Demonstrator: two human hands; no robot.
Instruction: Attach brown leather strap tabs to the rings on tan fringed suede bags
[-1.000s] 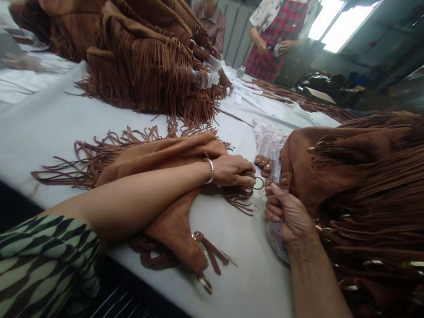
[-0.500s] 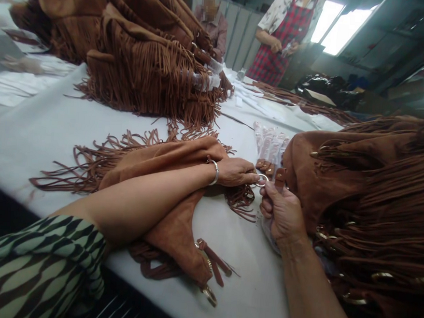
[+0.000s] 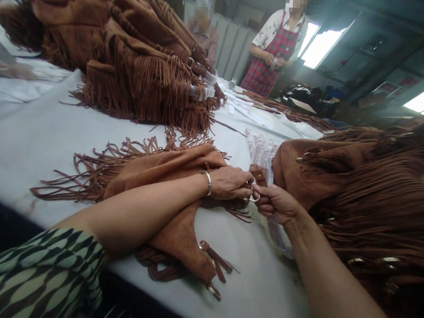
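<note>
Shifted inward over the last second, the right hand (image 3: 276,202) now meets the left hand (image 3: 232,183) at the metal ring (image 3: 256,200), where a gap stood before. Its fingers are closed, thumb pressing, on a strap (image 3: 278,236) whose plastic-wrapped length hangs below the palm. The left hand, palm down, has its fingers curled and pinches the ring at their tips. Under the left forearm the fringed bag (image 3: 160,167) lies flat on the bench (image 3: 243,277), between a left heap (image 3: 140,84) and a right heap (image 3: 368,204) of similar bags. More wrapped straps (image 3: 262,154) lie just beyond the hands.
</note>
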